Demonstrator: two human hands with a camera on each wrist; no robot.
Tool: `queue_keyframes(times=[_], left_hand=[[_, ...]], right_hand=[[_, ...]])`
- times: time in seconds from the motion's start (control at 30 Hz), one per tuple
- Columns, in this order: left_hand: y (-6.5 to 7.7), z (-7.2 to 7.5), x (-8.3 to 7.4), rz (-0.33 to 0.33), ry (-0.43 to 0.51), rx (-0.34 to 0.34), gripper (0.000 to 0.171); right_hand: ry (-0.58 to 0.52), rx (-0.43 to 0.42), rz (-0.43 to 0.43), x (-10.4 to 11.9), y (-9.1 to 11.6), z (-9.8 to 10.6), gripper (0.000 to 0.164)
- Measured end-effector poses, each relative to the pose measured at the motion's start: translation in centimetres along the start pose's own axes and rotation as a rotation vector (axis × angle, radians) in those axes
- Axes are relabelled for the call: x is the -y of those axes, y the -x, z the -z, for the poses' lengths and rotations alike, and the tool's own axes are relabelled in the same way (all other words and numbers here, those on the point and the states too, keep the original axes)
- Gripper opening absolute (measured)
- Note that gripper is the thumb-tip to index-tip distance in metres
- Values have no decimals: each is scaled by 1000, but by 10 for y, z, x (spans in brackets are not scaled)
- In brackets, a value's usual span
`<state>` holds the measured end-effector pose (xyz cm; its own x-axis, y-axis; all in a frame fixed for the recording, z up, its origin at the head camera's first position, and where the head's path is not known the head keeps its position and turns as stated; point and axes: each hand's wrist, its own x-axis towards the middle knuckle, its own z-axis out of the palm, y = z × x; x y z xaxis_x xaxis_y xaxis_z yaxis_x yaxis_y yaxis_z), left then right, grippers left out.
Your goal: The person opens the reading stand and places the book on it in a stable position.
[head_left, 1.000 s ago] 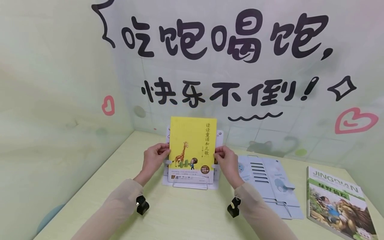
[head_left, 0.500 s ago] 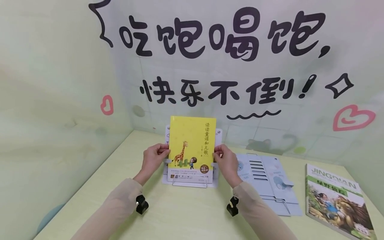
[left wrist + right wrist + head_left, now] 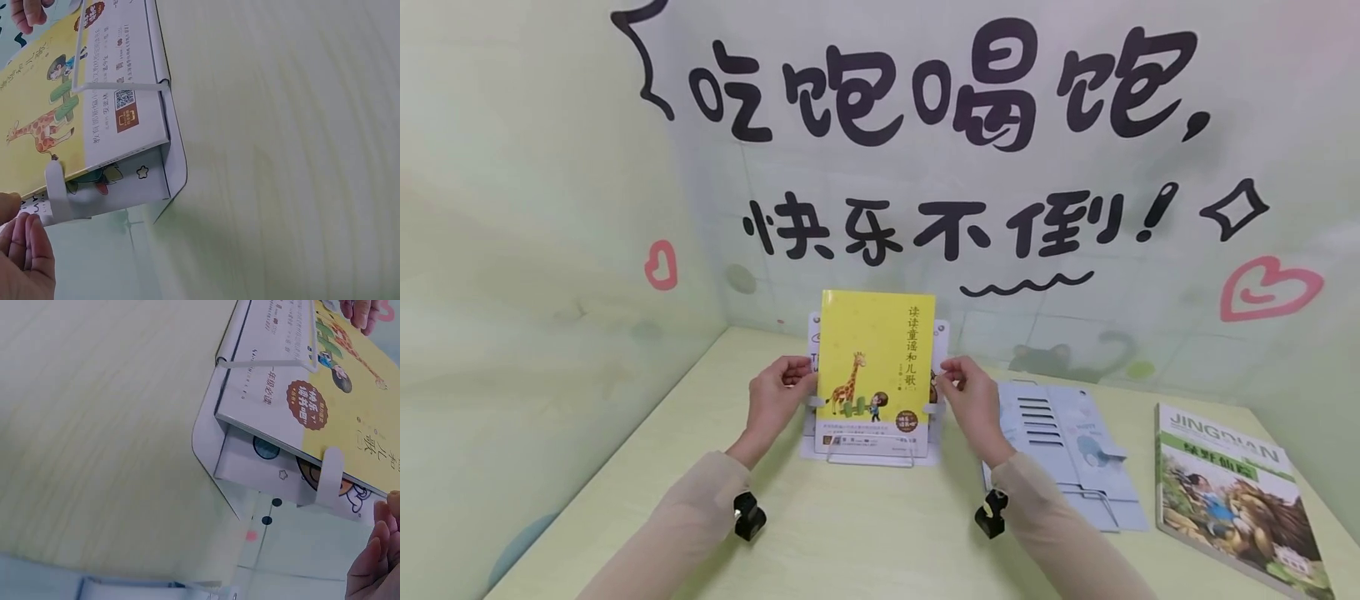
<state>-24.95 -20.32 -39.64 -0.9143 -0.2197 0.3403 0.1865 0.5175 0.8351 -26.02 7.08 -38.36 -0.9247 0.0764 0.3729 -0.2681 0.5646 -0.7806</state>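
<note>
A yellow book with a giraffe on its cover leans upright on a white book stand. A clear wire bar crosses its lower front, and small side tabs overlap its edges. My left hand is at the left edge of book and stand, thumb and fingers slightly apart in the left wrist view. Beyond the right edge my right hand has its fingers loosely bent, a small gap from the book. Whether fingertips touch the stand is hard to tell.
A light blue book stand lies folded flat on the table, right of the right hand. Farther right lies a thick book with a lion on its cover. A printed backdrop rises behind.
Both hands pinched the yellow book's side edges before; now their fingers have loosened and moved slightly outward. The book stays on the stand. The head view has shifted a little.
</note>
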Motion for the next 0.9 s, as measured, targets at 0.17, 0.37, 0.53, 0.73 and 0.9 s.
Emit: queue_keyframes(times=[0.17,0.37,0.53,0.73,0.9], left_hand=[[3,-2,-11,-40,65,-59,25],[14,-17,-32,-73,159,-5,26],[25,-37,-48,-79,231,84,26],[41,-66,-67,-84,327,197,26],[59,-94,-76,-57,354,330,26]], right_hand=[[-28,-30,10,-7,-2,21,16],[-49,-49,-40,-29,3,50,14],[-12,-32,-116,-47,15,82,17],[26,-45,-161,-69,32,121,18],[73,-12,-198,-89,50,147,21]])
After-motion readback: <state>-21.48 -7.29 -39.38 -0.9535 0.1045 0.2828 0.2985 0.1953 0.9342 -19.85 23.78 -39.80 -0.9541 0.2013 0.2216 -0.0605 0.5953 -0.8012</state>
